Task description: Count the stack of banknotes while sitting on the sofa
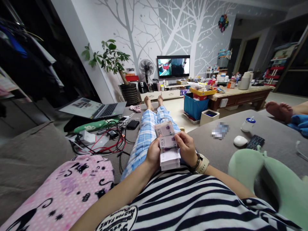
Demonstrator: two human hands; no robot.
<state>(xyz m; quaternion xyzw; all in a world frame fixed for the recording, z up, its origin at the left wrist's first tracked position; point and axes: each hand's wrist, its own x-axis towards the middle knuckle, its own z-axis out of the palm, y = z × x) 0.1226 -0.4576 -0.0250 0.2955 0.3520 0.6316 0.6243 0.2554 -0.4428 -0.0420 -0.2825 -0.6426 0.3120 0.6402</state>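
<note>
A stack of banknotes (167, 146) is held over the lap, directly ahead of the chest, between both hands. The left hand (153, 154) is closed around the stack's left edge from beneath and behind, and the stack is carried by it. The right hand (186, 147) is laid against the right side, with its fingers pinching the edge of one of the upper notes. The stack's long axis runs away from the body, the far end fanned and lifted, the near end lying low against the striped shirt (192, 199). Both hands are touching the stack; neither is the nearer.

The person is seated on a grey sofa (216, 150), legs in checked trousers (146, 128) stretched forward. A pink cushion (69, 186) lies to the left, with a laptop (96, 109) and tangled cables (108, 141) beyond it. To the right, a computer mouse (240, 140), a remote control (255, 141) and a green pillow (264, 173) rest on the sofa. Another person's foot (279, 110) is seen at the far right. A television (173, 65) and a cluttered counter (240, 93) stand across the room.
</note>
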